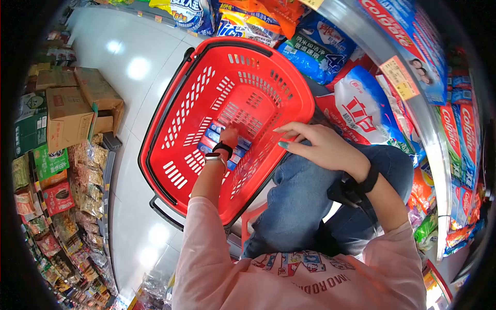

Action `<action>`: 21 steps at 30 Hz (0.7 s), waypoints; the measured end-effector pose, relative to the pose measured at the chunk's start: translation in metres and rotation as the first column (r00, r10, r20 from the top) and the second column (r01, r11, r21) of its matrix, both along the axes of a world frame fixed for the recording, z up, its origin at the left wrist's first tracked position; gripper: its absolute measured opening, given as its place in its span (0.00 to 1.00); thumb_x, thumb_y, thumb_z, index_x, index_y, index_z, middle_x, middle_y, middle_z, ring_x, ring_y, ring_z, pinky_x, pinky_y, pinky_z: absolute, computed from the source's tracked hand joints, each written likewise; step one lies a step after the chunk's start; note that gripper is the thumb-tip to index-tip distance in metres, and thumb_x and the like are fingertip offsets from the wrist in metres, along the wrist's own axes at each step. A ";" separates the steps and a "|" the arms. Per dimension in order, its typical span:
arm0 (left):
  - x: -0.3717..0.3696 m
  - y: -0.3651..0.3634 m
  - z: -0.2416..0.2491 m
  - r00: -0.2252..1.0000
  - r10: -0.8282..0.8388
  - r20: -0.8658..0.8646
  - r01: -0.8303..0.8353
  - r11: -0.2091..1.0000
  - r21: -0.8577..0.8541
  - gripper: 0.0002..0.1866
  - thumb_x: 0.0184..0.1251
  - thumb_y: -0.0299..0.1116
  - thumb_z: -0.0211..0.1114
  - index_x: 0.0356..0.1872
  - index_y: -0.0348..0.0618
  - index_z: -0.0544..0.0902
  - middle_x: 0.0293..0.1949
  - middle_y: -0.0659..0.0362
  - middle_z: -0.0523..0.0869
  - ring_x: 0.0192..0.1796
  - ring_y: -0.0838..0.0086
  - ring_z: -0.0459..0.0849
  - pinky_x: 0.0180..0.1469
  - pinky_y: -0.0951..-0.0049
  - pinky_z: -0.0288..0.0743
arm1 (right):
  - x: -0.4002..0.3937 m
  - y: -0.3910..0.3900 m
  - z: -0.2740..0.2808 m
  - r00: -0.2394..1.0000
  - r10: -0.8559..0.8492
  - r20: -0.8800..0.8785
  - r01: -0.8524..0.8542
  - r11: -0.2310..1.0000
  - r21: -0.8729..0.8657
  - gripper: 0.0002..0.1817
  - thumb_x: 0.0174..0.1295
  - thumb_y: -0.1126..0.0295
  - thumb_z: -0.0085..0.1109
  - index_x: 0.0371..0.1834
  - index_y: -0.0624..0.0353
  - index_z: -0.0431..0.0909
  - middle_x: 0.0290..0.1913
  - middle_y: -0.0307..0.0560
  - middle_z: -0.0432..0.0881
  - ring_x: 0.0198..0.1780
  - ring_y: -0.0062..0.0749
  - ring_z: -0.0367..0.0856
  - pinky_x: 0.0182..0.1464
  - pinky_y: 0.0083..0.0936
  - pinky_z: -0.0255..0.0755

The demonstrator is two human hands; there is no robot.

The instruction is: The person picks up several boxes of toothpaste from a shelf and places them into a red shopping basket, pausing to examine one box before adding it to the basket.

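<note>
My left hand (229, 136) reaches deep into a red shopping basket (296, 77), over several small blue and white boxes (213, 132) lying on its bottom. Its fingers are small and partly hidden, so I cannot see whether they grip a box. A watch and a black band circle that wrist. My right hand (323, 148) lies over my bent knee in jeans, beside the basket's rim. Its fingers are loosely stretched out with nothing in them, and a black strap goes round the wrist.
Big detergent bags (356, 106) crowd the low shelf along the basket's right side. Colgate boxes (467, 139) stand on the shelf at far right. Cardboard cartons (67, 113) and racks of packaged snacks (85, 175) line the left, across the tiled floor (137, 175).
</note>
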State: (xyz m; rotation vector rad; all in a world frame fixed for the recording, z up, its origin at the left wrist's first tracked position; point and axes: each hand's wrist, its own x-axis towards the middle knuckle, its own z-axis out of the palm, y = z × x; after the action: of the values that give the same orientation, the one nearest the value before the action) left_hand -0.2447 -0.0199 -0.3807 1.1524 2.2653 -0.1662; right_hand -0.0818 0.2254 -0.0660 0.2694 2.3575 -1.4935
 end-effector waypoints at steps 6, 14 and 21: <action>-0.014 0.031 0.066 0.997 0.007 0.074 -0.009 1.000 0.026 0.17 0.59 0.34 0.53 0.48 0.44 0.78 0.50 0.47 0.81 0.55 0.54 0.77 0.62 0.42 0.59 | 0.001 0.001 -0.001 0.998 -0.007 -0.064 0.003 0.998 -0.070 0.24 0.62 0.62 0.55 0.61 0.58 0.67 0.49 0.56 0.79 0.51 0.40 0.79 0.51 0.30 0.72; -0.007 0.094 0.268 0.992 0.094 -0.082 0.009 0.602 0.799 0.06 0.54 0.23 0.56 0.34 0.40 0.77 0.34 0.50 0.81 0.41 0.54 0.79 0.44 0.57 0.71 | 0.020 0.043 0.123 0.899 0.044 -0.435 0.110 0.940 0.323 0.26 0.59 0.65 0.52 0.61 0.62 0.63 0.56 0.63 0.72 0.60 0.51 0.70 0.61 0.37 0.64; 0.052 0.139 0.367 0.989 -0.139 -0.045 0.076 0.227 0.971 0.22 0.51 0.23 0.57 0.52 0.39 0.73 0.53 0.48 0.75 0.57 0.53 0.72 0.60 0.58 0.62 | -0.018 0.147 0.239 0.968 -0.155 -0.199 0.252 0.631 0.734 0.30 0.61 0.58 0.50 0.63 0.65 0.63 0.59 0.65 0.70 0.63 0.50 0.69 0.63 0.33 0.63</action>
State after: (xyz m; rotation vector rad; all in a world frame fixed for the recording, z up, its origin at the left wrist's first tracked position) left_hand -0.1924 0.1190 -0.0137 1.8450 2.1240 1.4877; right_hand -0.0994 0.3724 0.1731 0.6830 3.0190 -0.4823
